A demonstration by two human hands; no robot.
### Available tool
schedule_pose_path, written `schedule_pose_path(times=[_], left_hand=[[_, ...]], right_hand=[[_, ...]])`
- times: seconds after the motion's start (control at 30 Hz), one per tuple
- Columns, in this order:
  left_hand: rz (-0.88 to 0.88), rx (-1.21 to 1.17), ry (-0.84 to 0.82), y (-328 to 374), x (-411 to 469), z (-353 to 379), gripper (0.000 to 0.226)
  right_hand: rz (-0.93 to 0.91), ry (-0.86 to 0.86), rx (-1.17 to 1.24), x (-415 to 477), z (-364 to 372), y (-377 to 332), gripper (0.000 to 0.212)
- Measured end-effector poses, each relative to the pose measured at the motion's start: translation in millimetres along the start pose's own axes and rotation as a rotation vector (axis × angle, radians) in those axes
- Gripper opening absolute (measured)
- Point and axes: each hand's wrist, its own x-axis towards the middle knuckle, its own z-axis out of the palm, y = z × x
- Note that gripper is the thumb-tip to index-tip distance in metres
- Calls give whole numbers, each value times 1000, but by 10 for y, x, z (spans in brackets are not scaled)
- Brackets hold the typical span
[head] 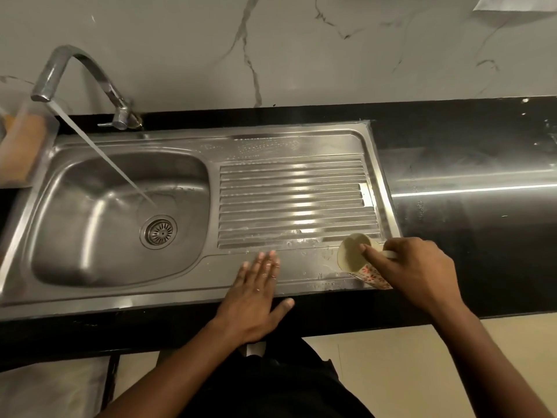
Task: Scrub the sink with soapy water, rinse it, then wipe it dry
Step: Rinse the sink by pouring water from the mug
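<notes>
**Rinsing the drainboard.** Nearest the lens, dark clothing point(271, 387) is being framed by two bare forearms point(168, 366) reaching over the black table point(482, 251). The left hand point(256, 292) is being laid flat on the front rim of the stainless sink point(150, 297), fingers straight and slightly spread, with nothing grasped and the thumb lying over the table's edge. The right hand point(416, 270) is being closed round the handle of a floral mug point(351, 251). The mug is being tipped on its side at the near right corner of the ribbed drainboard point(292, 200), its mouth turned toward the ribs. Droplets and pale residue are showing along the drainboard's front edge. A stream of water point(99, 152) is being run from the faucet point(75, 61) into the basin, landing just behind the drain strainer point(158, 231).

The step in hand is judged to be the rinse, with wiping dry not yet begun. It is likely to be done best if the mug is emptied slowly, starting from the drainboard's far right end, so that the water is carried along the grooves toward the basin and not over the rim onto the table. The flat left hand can be used to sweep loosened suds the same way. A firm hold on the handle is advised, since the wet mug is probably slippery. Refills should be taken under the running stream.
</notes>
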Motion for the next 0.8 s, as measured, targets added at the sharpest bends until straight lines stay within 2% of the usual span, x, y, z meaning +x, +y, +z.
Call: schedule_pose_path(times=[0.23,0.3,0.37,0.47,0.6,0.7,0.8], left_hand=[[351,51,9,555,575,-59,84],[334,54,29,526,607,-76,83],[223,27,59,390,535,-85,86],[26,-8,61,91,349,-91,88],[-77,-16,17,-81,178,-85,92],[-42,-23,4,81,238,-82,96],[177,46,-13,397,399,-87,89]], right_hand=[[-138,-5,-101,-5,44,-151,56],[-169,-33,-133,21,64,-212,57],[-173,-58,-114,40,71,-225,59],[-132,-60,-27,48,49,-125,58],[-50,-44,45,51,-31,135,58],[16,-43,67,29,-137,308,62],[42,-29,22,-21,-215,398,60]])
